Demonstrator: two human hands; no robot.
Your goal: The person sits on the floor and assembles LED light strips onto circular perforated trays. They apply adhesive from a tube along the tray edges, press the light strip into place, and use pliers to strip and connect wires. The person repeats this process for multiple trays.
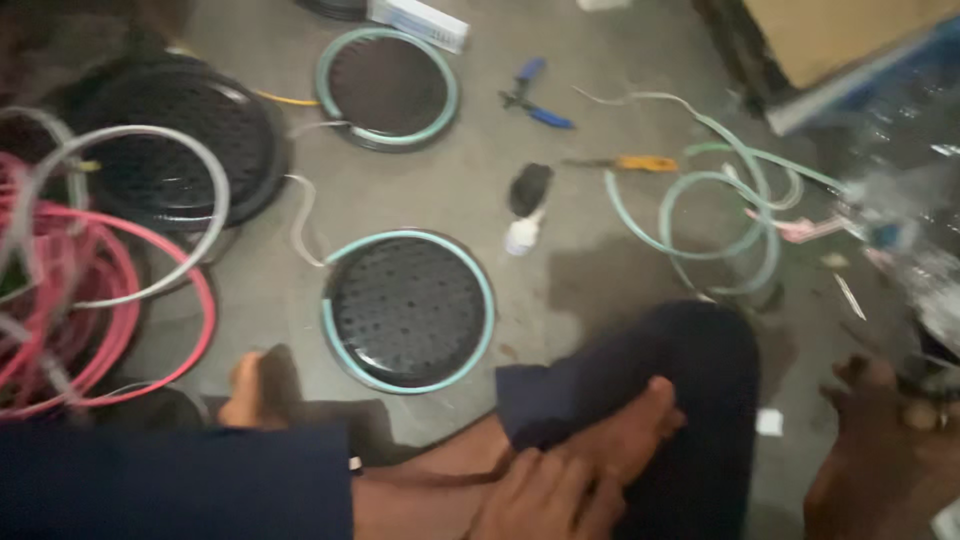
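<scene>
While the person sits cross-legged on the grey concrete floor (560, 200), a big tangle of pink and white hoops (90, 270) fills the left edge. Beside it lies a large black perforated disc (170, 140), then two smaller black discs rimmed in pale green, one near the knees (408, 310), one farther off (388, 85). Right of these coils green tubing (720, 215). Blue-handled pliers (535, 95) and a small white bottle (522, 235) lie between. The left hand (545, 495) rests on a bare foot (625, 435), grip loose, holding nothing. The right hand (880, 450) is blurred; its grip cannot be judged.
</scene>
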